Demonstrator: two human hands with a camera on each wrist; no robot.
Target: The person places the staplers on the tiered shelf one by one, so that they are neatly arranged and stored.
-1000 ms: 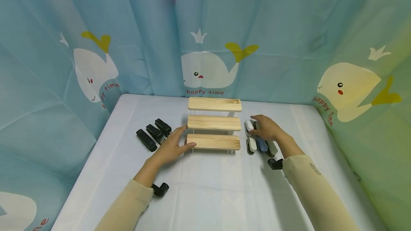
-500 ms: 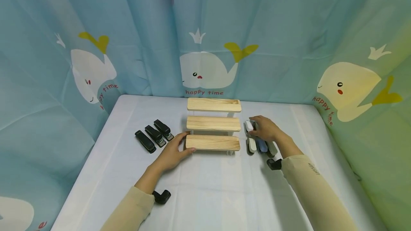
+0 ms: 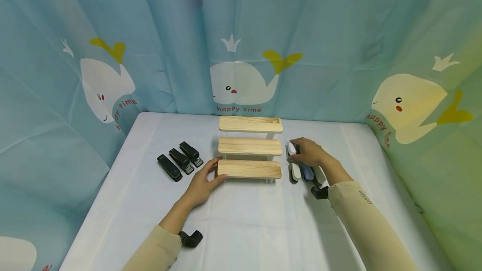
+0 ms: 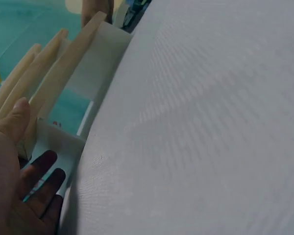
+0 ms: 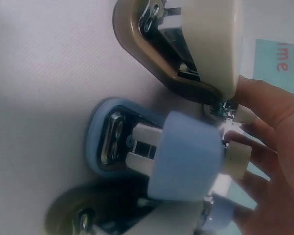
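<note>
White stapler (image 3: 291, 149): at the right hand's thumb and fingertips, long axis running away from the person; pale, rounded top; which way its mouth faces cannot be told.
Right hand (image 3: 310, 153): arched over the back staplers, thumb and fingertip at either end of the white one; whether they pinch it cannot be told.
Cream stapler (image 3: 295, 172): just nearer the person than the right hand, long axis front to back, mouth toward the person; smooth cream top, brownish base.
Blue stapler (image 5: 186, 156): beside the cream one, below the right hand, pointing the same way; matte blue top, blue-rimmed base, shiny metal plate.
Grey stapler (image 3: 319, 175): right of the blue one, close to the right wrist, roughly parallel; grey top, dark base.
Wooden shelf (image 3: 249, 169): between the hands, three pale grained boards in steps, long axes left to right, on whitish supports.
Left hand (image 3: 199, 187): thumb and forefinger gripping the lowest board's left end, other fingers spread below.
Black staplers (image 3: 181, 161): three, beyond and left of the left hand, slanting side by side; glossy, metal at the near ends.
Cloth (image 3: 241, 229): white, beneath both hands.
</note>
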